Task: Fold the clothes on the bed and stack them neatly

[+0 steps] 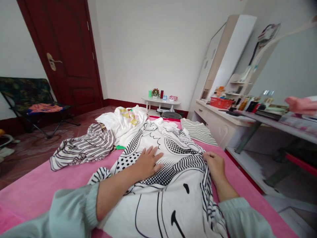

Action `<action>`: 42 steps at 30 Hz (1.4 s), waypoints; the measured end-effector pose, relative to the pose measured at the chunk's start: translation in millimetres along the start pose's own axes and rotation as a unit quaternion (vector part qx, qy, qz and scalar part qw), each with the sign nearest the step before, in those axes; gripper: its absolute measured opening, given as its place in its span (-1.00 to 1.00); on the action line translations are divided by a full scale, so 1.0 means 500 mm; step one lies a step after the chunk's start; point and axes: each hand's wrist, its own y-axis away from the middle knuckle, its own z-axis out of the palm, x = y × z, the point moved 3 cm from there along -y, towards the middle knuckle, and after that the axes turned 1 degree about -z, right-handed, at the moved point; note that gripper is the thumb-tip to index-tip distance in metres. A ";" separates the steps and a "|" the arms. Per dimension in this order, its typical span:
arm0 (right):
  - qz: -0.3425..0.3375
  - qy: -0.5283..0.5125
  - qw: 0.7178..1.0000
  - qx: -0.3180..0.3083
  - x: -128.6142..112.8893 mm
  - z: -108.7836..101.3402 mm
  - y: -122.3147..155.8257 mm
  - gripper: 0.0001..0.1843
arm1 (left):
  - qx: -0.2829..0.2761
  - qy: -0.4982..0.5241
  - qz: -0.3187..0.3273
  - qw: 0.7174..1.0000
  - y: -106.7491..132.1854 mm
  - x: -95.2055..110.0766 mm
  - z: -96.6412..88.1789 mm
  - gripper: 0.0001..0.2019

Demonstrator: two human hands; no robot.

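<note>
L hand (146,164), fingers spread, on part-flat shirt (170,168); R hand (216,162) pinches its 3 o'clock edge; clothes (125,125) at 11 o'clock crumpled.

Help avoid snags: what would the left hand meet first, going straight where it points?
The left hand would first meet more of the printed garment beneath; beyond, perhaps the striped cloth at right, though depth makes this uncertain.
</note>
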 end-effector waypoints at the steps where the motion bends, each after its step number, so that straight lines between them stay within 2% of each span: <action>1: -0.001 0.017 1.000 -0.018 0.002 0.005 0.001 -0.78 | 0.000 0.000 0.004 1.000 0.000 0.001 -0.005 -0.44; 3: 0.002 0.039 0.998 -0.039 -0.002 0.010 0.006 -0.76 | 0.006 0.008 0.005 1.000 0.001 -0.004 -0.020 -0.47; 5: 0.003 0.031 0.999 -0.028 -0.011 0.005 0.010 -0.74 | 0.044 0.004 -0.032 0.999 0.003 -0.023 -0.044 -0.51; 7: 0.008 -0.007 1.000 0.020 -0.015 -0.008 0.012 -0.71 | 0.112 -0.028 -0.111 0.987 0.009 -0.057 -0.076 -0.53; 9: 0.015 -0.066 0.993 0.095 -0.014 -0.022 0.012 -0.68 | 0.160 -0.073 -0.210 0.962 0.019 -0.100 -0.103 -0.52; 11: 0.023 -0.113 0.978 0.173 -0.008 -0.035 0.011 -0.64 | 0.146 -0.092 -0.298 0.939 0.029 -0.146 -0.117 -0.48; 13: 0.028 -0.135 0.965 0.223 -0.002 -0.043 0.009 -0.63 | 0.093 -0.080 -0.363 0.924 0.037 -0.186 -0.120 -0.44; 16: 0.018 -0.144 0.955 0.258 0.000 -0.051 0.006 -0.62 | 0.016 -0.050 -0.381 0.923 0.044 -0.220 -0.122 -0.45; 20: 0.016 -0.141 0.952 0.270 -0.002 -0.060 0.007 -0.60 | -0.060 -0.038 -0.339 0.938 0.050 -0.224 -0.139 -0.59; 24: 0.040 -0.133 0.956 0.257 -0.001 -0.060 0.005 -0.59 | -0.066 -0.010 -0.277 0.959 0.043 -0.197 -0.155 -0.77; 27: 0.046 -0.132 0.959 0.245 0.004 -0.058 -0.001 -0.58 | -0.032 0.130 -0.148 0.980 0.029 -0.127 -0.148 -0.73; 29: 0.031 -0.102 0.971 0.216 0.003 -0.056 -0.004 -0.57 | -0.010 0.218 -0.031 0.975 0.028 -0.056 -0.135 -0.75; 30: 0.015 -0.074 0.978 0.193 -0.001 -0.055 -0.004 -0.57 | -0.011 0.230 0.030 0.973 0.031 -0.018 -0.126 -0.81; 32: -0.042 -0.005 0.988 0.151 -0.019 -0.050 0.002 -0.58 | -0.030 0.185 0.112 0.976 0.043 0.049 -0.105 -0.85; 34: -0.118 0.054 0.983 0.128 -0.052 -0.040 0.015 -0.58 | -0.031 0.122 0.131 0.983 0.052 0.090 -0.089 -0.82; 36: -0.196 0.072 0.973 0.101 -0.102 -0.016 0.032 -0.60 | -0.031 0.094 0.125 0.987 0.055 0.104 -0.079 -0.80; 38: -0.254 0.056 0.965 0.034 -0.165 0.030 0.048 -0.66 | -0.033 0.099 0.122 0.987 0.053 0.101 -0.073 -0.76; 40: -0.287 0.041 0.954 -0.073 -0.234 0.097 0.059 -0.70 | -0.028 0.109 0.121 0.986 0.049 0.093 -0.069 -0.72; 42: -0.280 0.060 0.939 -0.190 -0.297 0.180 0.067 -0.67 | -0.022 0.117 0.120 0.986 0.046 0.085 -0.064 -0.69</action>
